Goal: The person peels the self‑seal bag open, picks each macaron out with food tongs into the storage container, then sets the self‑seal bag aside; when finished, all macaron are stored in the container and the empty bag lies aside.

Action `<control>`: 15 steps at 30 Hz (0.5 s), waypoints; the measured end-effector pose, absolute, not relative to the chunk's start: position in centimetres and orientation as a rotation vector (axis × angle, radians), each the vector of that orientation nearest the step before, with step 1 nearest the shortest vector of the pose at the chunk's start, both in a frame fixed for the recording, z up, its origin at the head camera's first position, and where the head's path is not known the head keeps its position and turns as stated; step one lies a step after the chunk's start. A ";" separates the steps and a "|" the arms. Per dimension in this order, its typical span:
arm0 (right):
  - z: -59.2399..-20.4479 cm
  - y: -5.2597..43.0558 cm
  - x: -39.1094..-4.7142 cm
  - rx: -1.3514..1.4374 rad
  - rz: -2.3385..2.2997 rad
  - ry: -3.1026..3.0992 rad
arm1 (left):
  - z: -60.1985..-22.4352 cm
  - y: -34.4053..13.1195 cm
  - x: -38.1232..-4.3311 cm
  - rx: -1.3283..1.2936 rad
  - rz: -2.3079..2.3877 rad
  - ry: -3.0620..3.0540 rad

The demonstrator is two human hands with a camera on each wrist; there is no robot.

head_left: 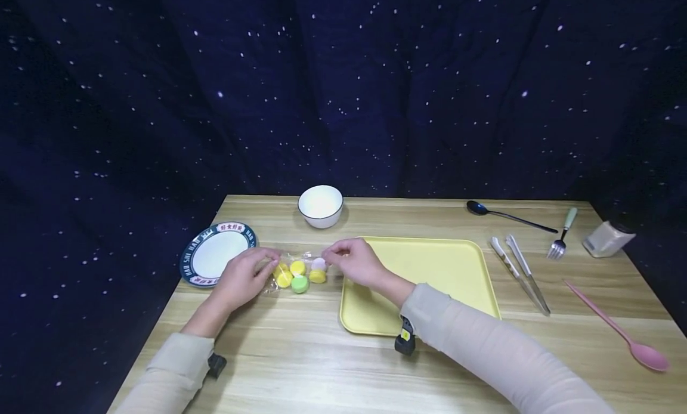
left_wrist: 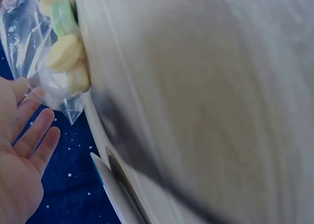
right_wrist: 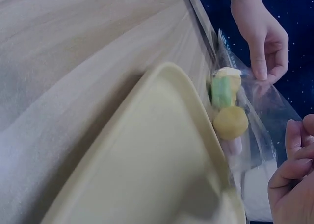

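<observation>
A clear plastic bag [left_wrist: 24,42] with several macarons in it is stretched between my two hands, just left of the yellow tray. Through the film show yellow macarons [head_left: 284,279], a green macaron [head_left: 299,284] and a pale purple macaron [head_left: 319,263]. My left hand [head_left: 243,277] pinches the bag's left end between thumb and forefinger, its other fingers loosely spread in the left wrist view. At the opposite end, my right hand [head_left: 358,262] pinches the film with its fingertips, over the tray's left edge. The macarons hang low in the bag, near the tabletop.
The yellow tray [head_left: 429,271] lies under my right forearm. Beyond the bag stands a white bowl [head_left: 321,204]; a dark-rimmed plate [head_left: 220,254] is beside my left hand. Rightward lie a black spoon [head_left: 510,216], tongs [head_left: 520,274], fork [head_left: 560,238], pink spoon [head_left: 617,327] and jar [head_left: 606,239].
</observation>
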State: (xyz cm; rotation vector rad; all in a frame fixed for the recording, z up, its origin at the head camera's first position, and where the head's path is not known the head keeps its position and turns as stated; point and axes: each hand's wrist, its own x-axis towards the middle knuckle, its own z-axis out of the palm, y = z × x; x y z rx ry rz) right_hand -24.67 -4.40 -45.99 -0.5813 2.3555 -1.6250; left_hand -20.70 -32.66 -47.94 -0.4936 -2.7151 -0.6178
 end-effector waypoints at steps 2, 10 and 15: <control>-46.0 -4.1 -24.7 -0.587 -1.620 2.349 | -48.0 -32.5 -20.7 -0.506 -0.617 -2.733; -44.9 -0.3 -25.4 -0.565 -1.619 2.396 | -48.4 -32.3 -20.8 -0.530 -0.577 -2.720; -44.4 5.1 -25.6 -0.567 -1.609 2.518 | -48.5 -32.5 -21.0 -0.563 -0.573 -2.671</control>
